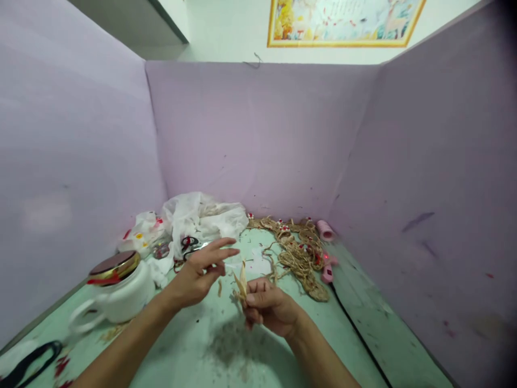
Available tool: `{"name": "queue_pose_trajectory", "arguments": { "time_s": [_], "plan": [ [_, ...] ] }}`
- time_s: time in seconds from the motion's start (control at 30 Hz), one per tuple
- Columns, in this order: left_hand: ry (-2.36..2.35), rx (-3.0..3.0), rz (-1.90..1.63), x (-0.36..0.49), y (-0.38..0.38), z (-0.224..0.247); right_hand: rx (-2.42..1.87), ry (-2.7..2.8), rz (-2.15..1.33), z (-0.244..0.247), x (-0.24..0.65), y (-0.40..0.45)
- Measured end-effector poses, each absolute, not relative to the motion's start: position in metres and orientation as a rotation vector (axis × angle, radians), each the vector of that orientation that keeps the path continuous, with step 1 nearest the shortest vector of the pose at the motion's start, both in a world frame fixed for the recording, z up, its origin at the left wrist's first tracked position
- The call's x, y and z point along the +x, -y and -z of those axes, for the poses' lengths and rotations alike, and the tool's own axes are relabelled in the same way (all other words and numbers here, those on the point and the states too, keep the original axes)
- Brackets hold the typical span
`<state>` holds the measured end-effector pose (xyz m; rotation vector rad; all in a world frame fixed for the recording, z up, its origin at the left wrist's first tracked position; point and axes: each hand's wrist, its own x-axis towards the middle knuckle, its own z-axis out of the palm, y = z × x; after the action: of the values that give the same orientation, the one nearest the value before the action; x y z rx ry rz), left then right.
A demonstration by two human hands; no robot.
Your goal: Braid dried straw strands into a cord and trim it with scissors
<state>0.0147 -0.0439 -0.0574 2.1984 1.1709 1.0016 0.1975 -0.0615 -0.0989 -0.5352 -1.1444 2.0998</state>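
Observation:
My right hand point(266, 307) pinches a pale tan strip that looks like dried husk point(241, 284) between thumb and fingers, its pointed end upward. Ragged bits stick out at its lower left. Just left of it, my left hand point(208, 267) hovers above the table with fingers stretched apart and nothing in it. A small loose tan scrap point(219, 288) lies on the table between the hands. Behind them is a heap of braided straw-coloured cord point(299, 256) with small red and white pieces on it.
A white lidded mug point(125, 296) stands left, near black-handled scissors point(38, 358). White plastic bags point(202, 215) lie at the back. On the right are a pink spool point(325, 230) and a pink device point(327, 269) with a red light and black cord point(355, 328). Lilac panels point(258, 134) enclose three sides.

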Motion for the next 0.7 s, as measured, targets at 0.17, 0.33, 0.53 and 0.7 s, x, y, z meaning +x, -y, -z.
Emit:
{"name": "queue_pose_trajectory", "arguments": {
  "time_s": [0.17, 0.33, 0.53, 0.7],
  "plan": [
    [-0.803, 2.239, -0.686, 0.023, 0.064, 0.05, -0.46, 1.223, -2.253, 0.105, 0.197, 0.078],
    [-0.895, 1.958, -0.361, 0.018, 0.059, 0.043, -0.478, 1.252, -2.198, 0.101, 0.203, 0.081],
    [-0.981, 1.928, -0.598, 0.015, 0.053, 0.042, -0.419, 1.16, -2.071, 0.105, 0.206, 0.075],
    [-1.252, 1.983, -0.722, 0.022, 0.043, 0.054, -0.568, 1.209, -1.967, 0.107, 0.207, 0.071]
  ]
}}
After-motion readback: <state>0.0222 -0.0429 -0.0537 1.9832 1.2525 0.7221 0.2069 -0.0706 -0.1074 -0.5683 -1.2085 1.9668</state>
